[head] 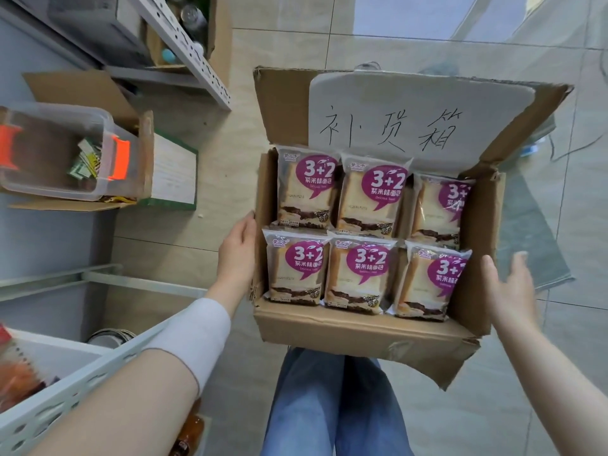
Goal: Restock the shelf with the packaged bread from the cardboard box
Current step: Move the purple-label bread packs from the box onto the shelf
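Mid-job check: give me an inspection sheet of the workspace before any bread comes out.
Surface: tiled floor; what the box rests on is hidden.
Job's things: open cardboard box showing six bread packs, two rows of three; shelf at left.
Clutter: clear plastic bin with small packets inside.
Grips: left hand flat against the box's left wall; right hand open beside the right wall, contact unclear.
Cables: thin wire on the floor, right of the box.
Surroundings: handwritten paper sign on the rear flap; jeans below.
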Demonstrator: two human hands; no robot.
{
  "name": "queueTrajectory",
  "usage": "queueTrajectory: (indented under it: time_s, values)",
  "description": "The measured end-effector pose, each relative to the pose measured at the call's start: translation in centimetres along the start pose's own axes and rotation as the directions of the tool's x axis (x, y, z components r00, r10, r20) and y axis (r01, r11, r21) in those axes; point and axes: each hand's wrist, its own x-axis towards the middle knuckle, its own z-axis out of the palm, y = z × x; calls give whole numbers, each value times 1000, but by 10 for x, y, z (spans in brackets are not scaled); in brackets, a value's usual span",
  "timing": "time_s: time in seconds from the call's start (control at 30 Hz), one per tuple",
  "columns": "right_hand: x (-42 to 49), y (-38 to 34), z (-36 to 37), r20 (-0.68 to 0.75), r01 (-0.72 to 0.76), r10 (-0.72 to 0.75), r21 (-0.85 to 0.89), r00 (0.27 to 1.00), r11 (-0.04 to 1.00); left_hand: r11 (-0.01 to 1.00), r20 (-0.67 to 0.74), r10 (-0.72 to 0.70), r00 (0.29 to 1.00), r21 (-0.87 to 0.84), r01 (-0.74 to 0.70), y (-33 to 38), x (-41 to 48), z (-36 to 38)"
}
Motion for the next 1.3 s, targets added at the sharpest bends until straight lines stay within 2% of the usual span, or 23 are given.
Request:
queueTrajectory:
  time_s: [0.07,0.1,0.13,0.2,0.23,0.3,0.4,0.57,0.63,0.7,0.8,0.87,1.0,1.2,1.3]
  values:
    - [-38,-11,4,-162,142,-137,21,977,990,983,-108,184,977,42,-180,22,-4,-3]
    - [-61,-18,11,-190,237,-226,36,955,971,967,-115,253,961,48,-249,34,-3,-2]
    - [-83,-25,21,-147,320,-310,53,939,946,958,-93,285,954,43,-282,44,0,2]
    - [-117,-39,49,125,376,-387,98,914,921,967,-11,252,968,46,-251,60,12,12]
    - [-129,-46,66,270,369,-381,94,885,925,970,21,233,972,62,-234,65,18,18]
    - [-144,-56,99,392,366,-360,63,847,929,960,69,256,964,95,-262,72,30,28]
    - [-148,-72,136,392,305,-284,8,875,952,958,82,247,966,130,-256,79,45,38]
    - [-145,-88,164,369,179,-129,-103,920,978,967,-37,219,975,142,-211,88,50,44]
    - [-142,-90,166,349,155,-108,-108,931,982,966,-54,230,972,129,-222,88,49,41]
    - [-140,-90,165,356,187,-127,-139,926,973,968,-13,227,974,109,-224,85,50,34]
    - [-142,-88,155,382,240,-159,-174,910,955,973,73,226,972,28,-228,79,44,21]
    - [-144,-86,141,394,205,-153,-92,906,974,967,53,250,967,35,-252,78,34,10]
    - [-153,-80,97,451,120,-181,160,874,980,954,-90,258,962,-134,-269,82,-4,-25]
    - [-187,-61,11,514,155,-280,272,811,950,885,-266,259,929,-320,-338,78,-112,-106]
    - [-216,-48,-33,549,220,-366,314,751,923,883,-384,225,895,-309,-355,63,-191,-146]
